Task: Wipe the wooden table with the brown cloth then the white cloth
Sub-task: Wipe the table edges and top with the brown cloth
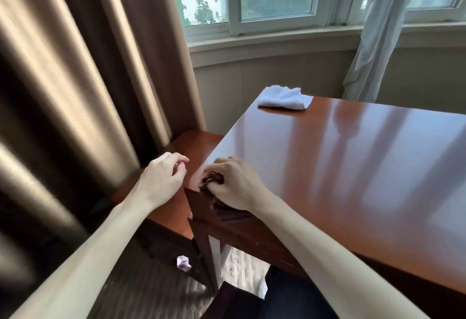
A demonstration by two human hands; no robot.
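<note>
— Grip? Right hand (234, 185) curled tight round brown cloth (211, 180), bunched for pressure at wooden table (353, 154)'s near left corner.
— Left hand (164, 177)? Loose, empty, just off that corner. White cloth (285, 99) parked at far corner for later.

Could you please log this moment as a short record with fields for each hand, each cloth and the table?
right hand: grips the brown cloth at the table's near left corner
left hand: holds nothing, fingers loosely curled, off the table's left edge
brown cloth: bunched, mostly hidden under the right hand
white cloth: crumpled, lying on the far left corner, untouched
table: glossy wood, reflecting the window
</note>
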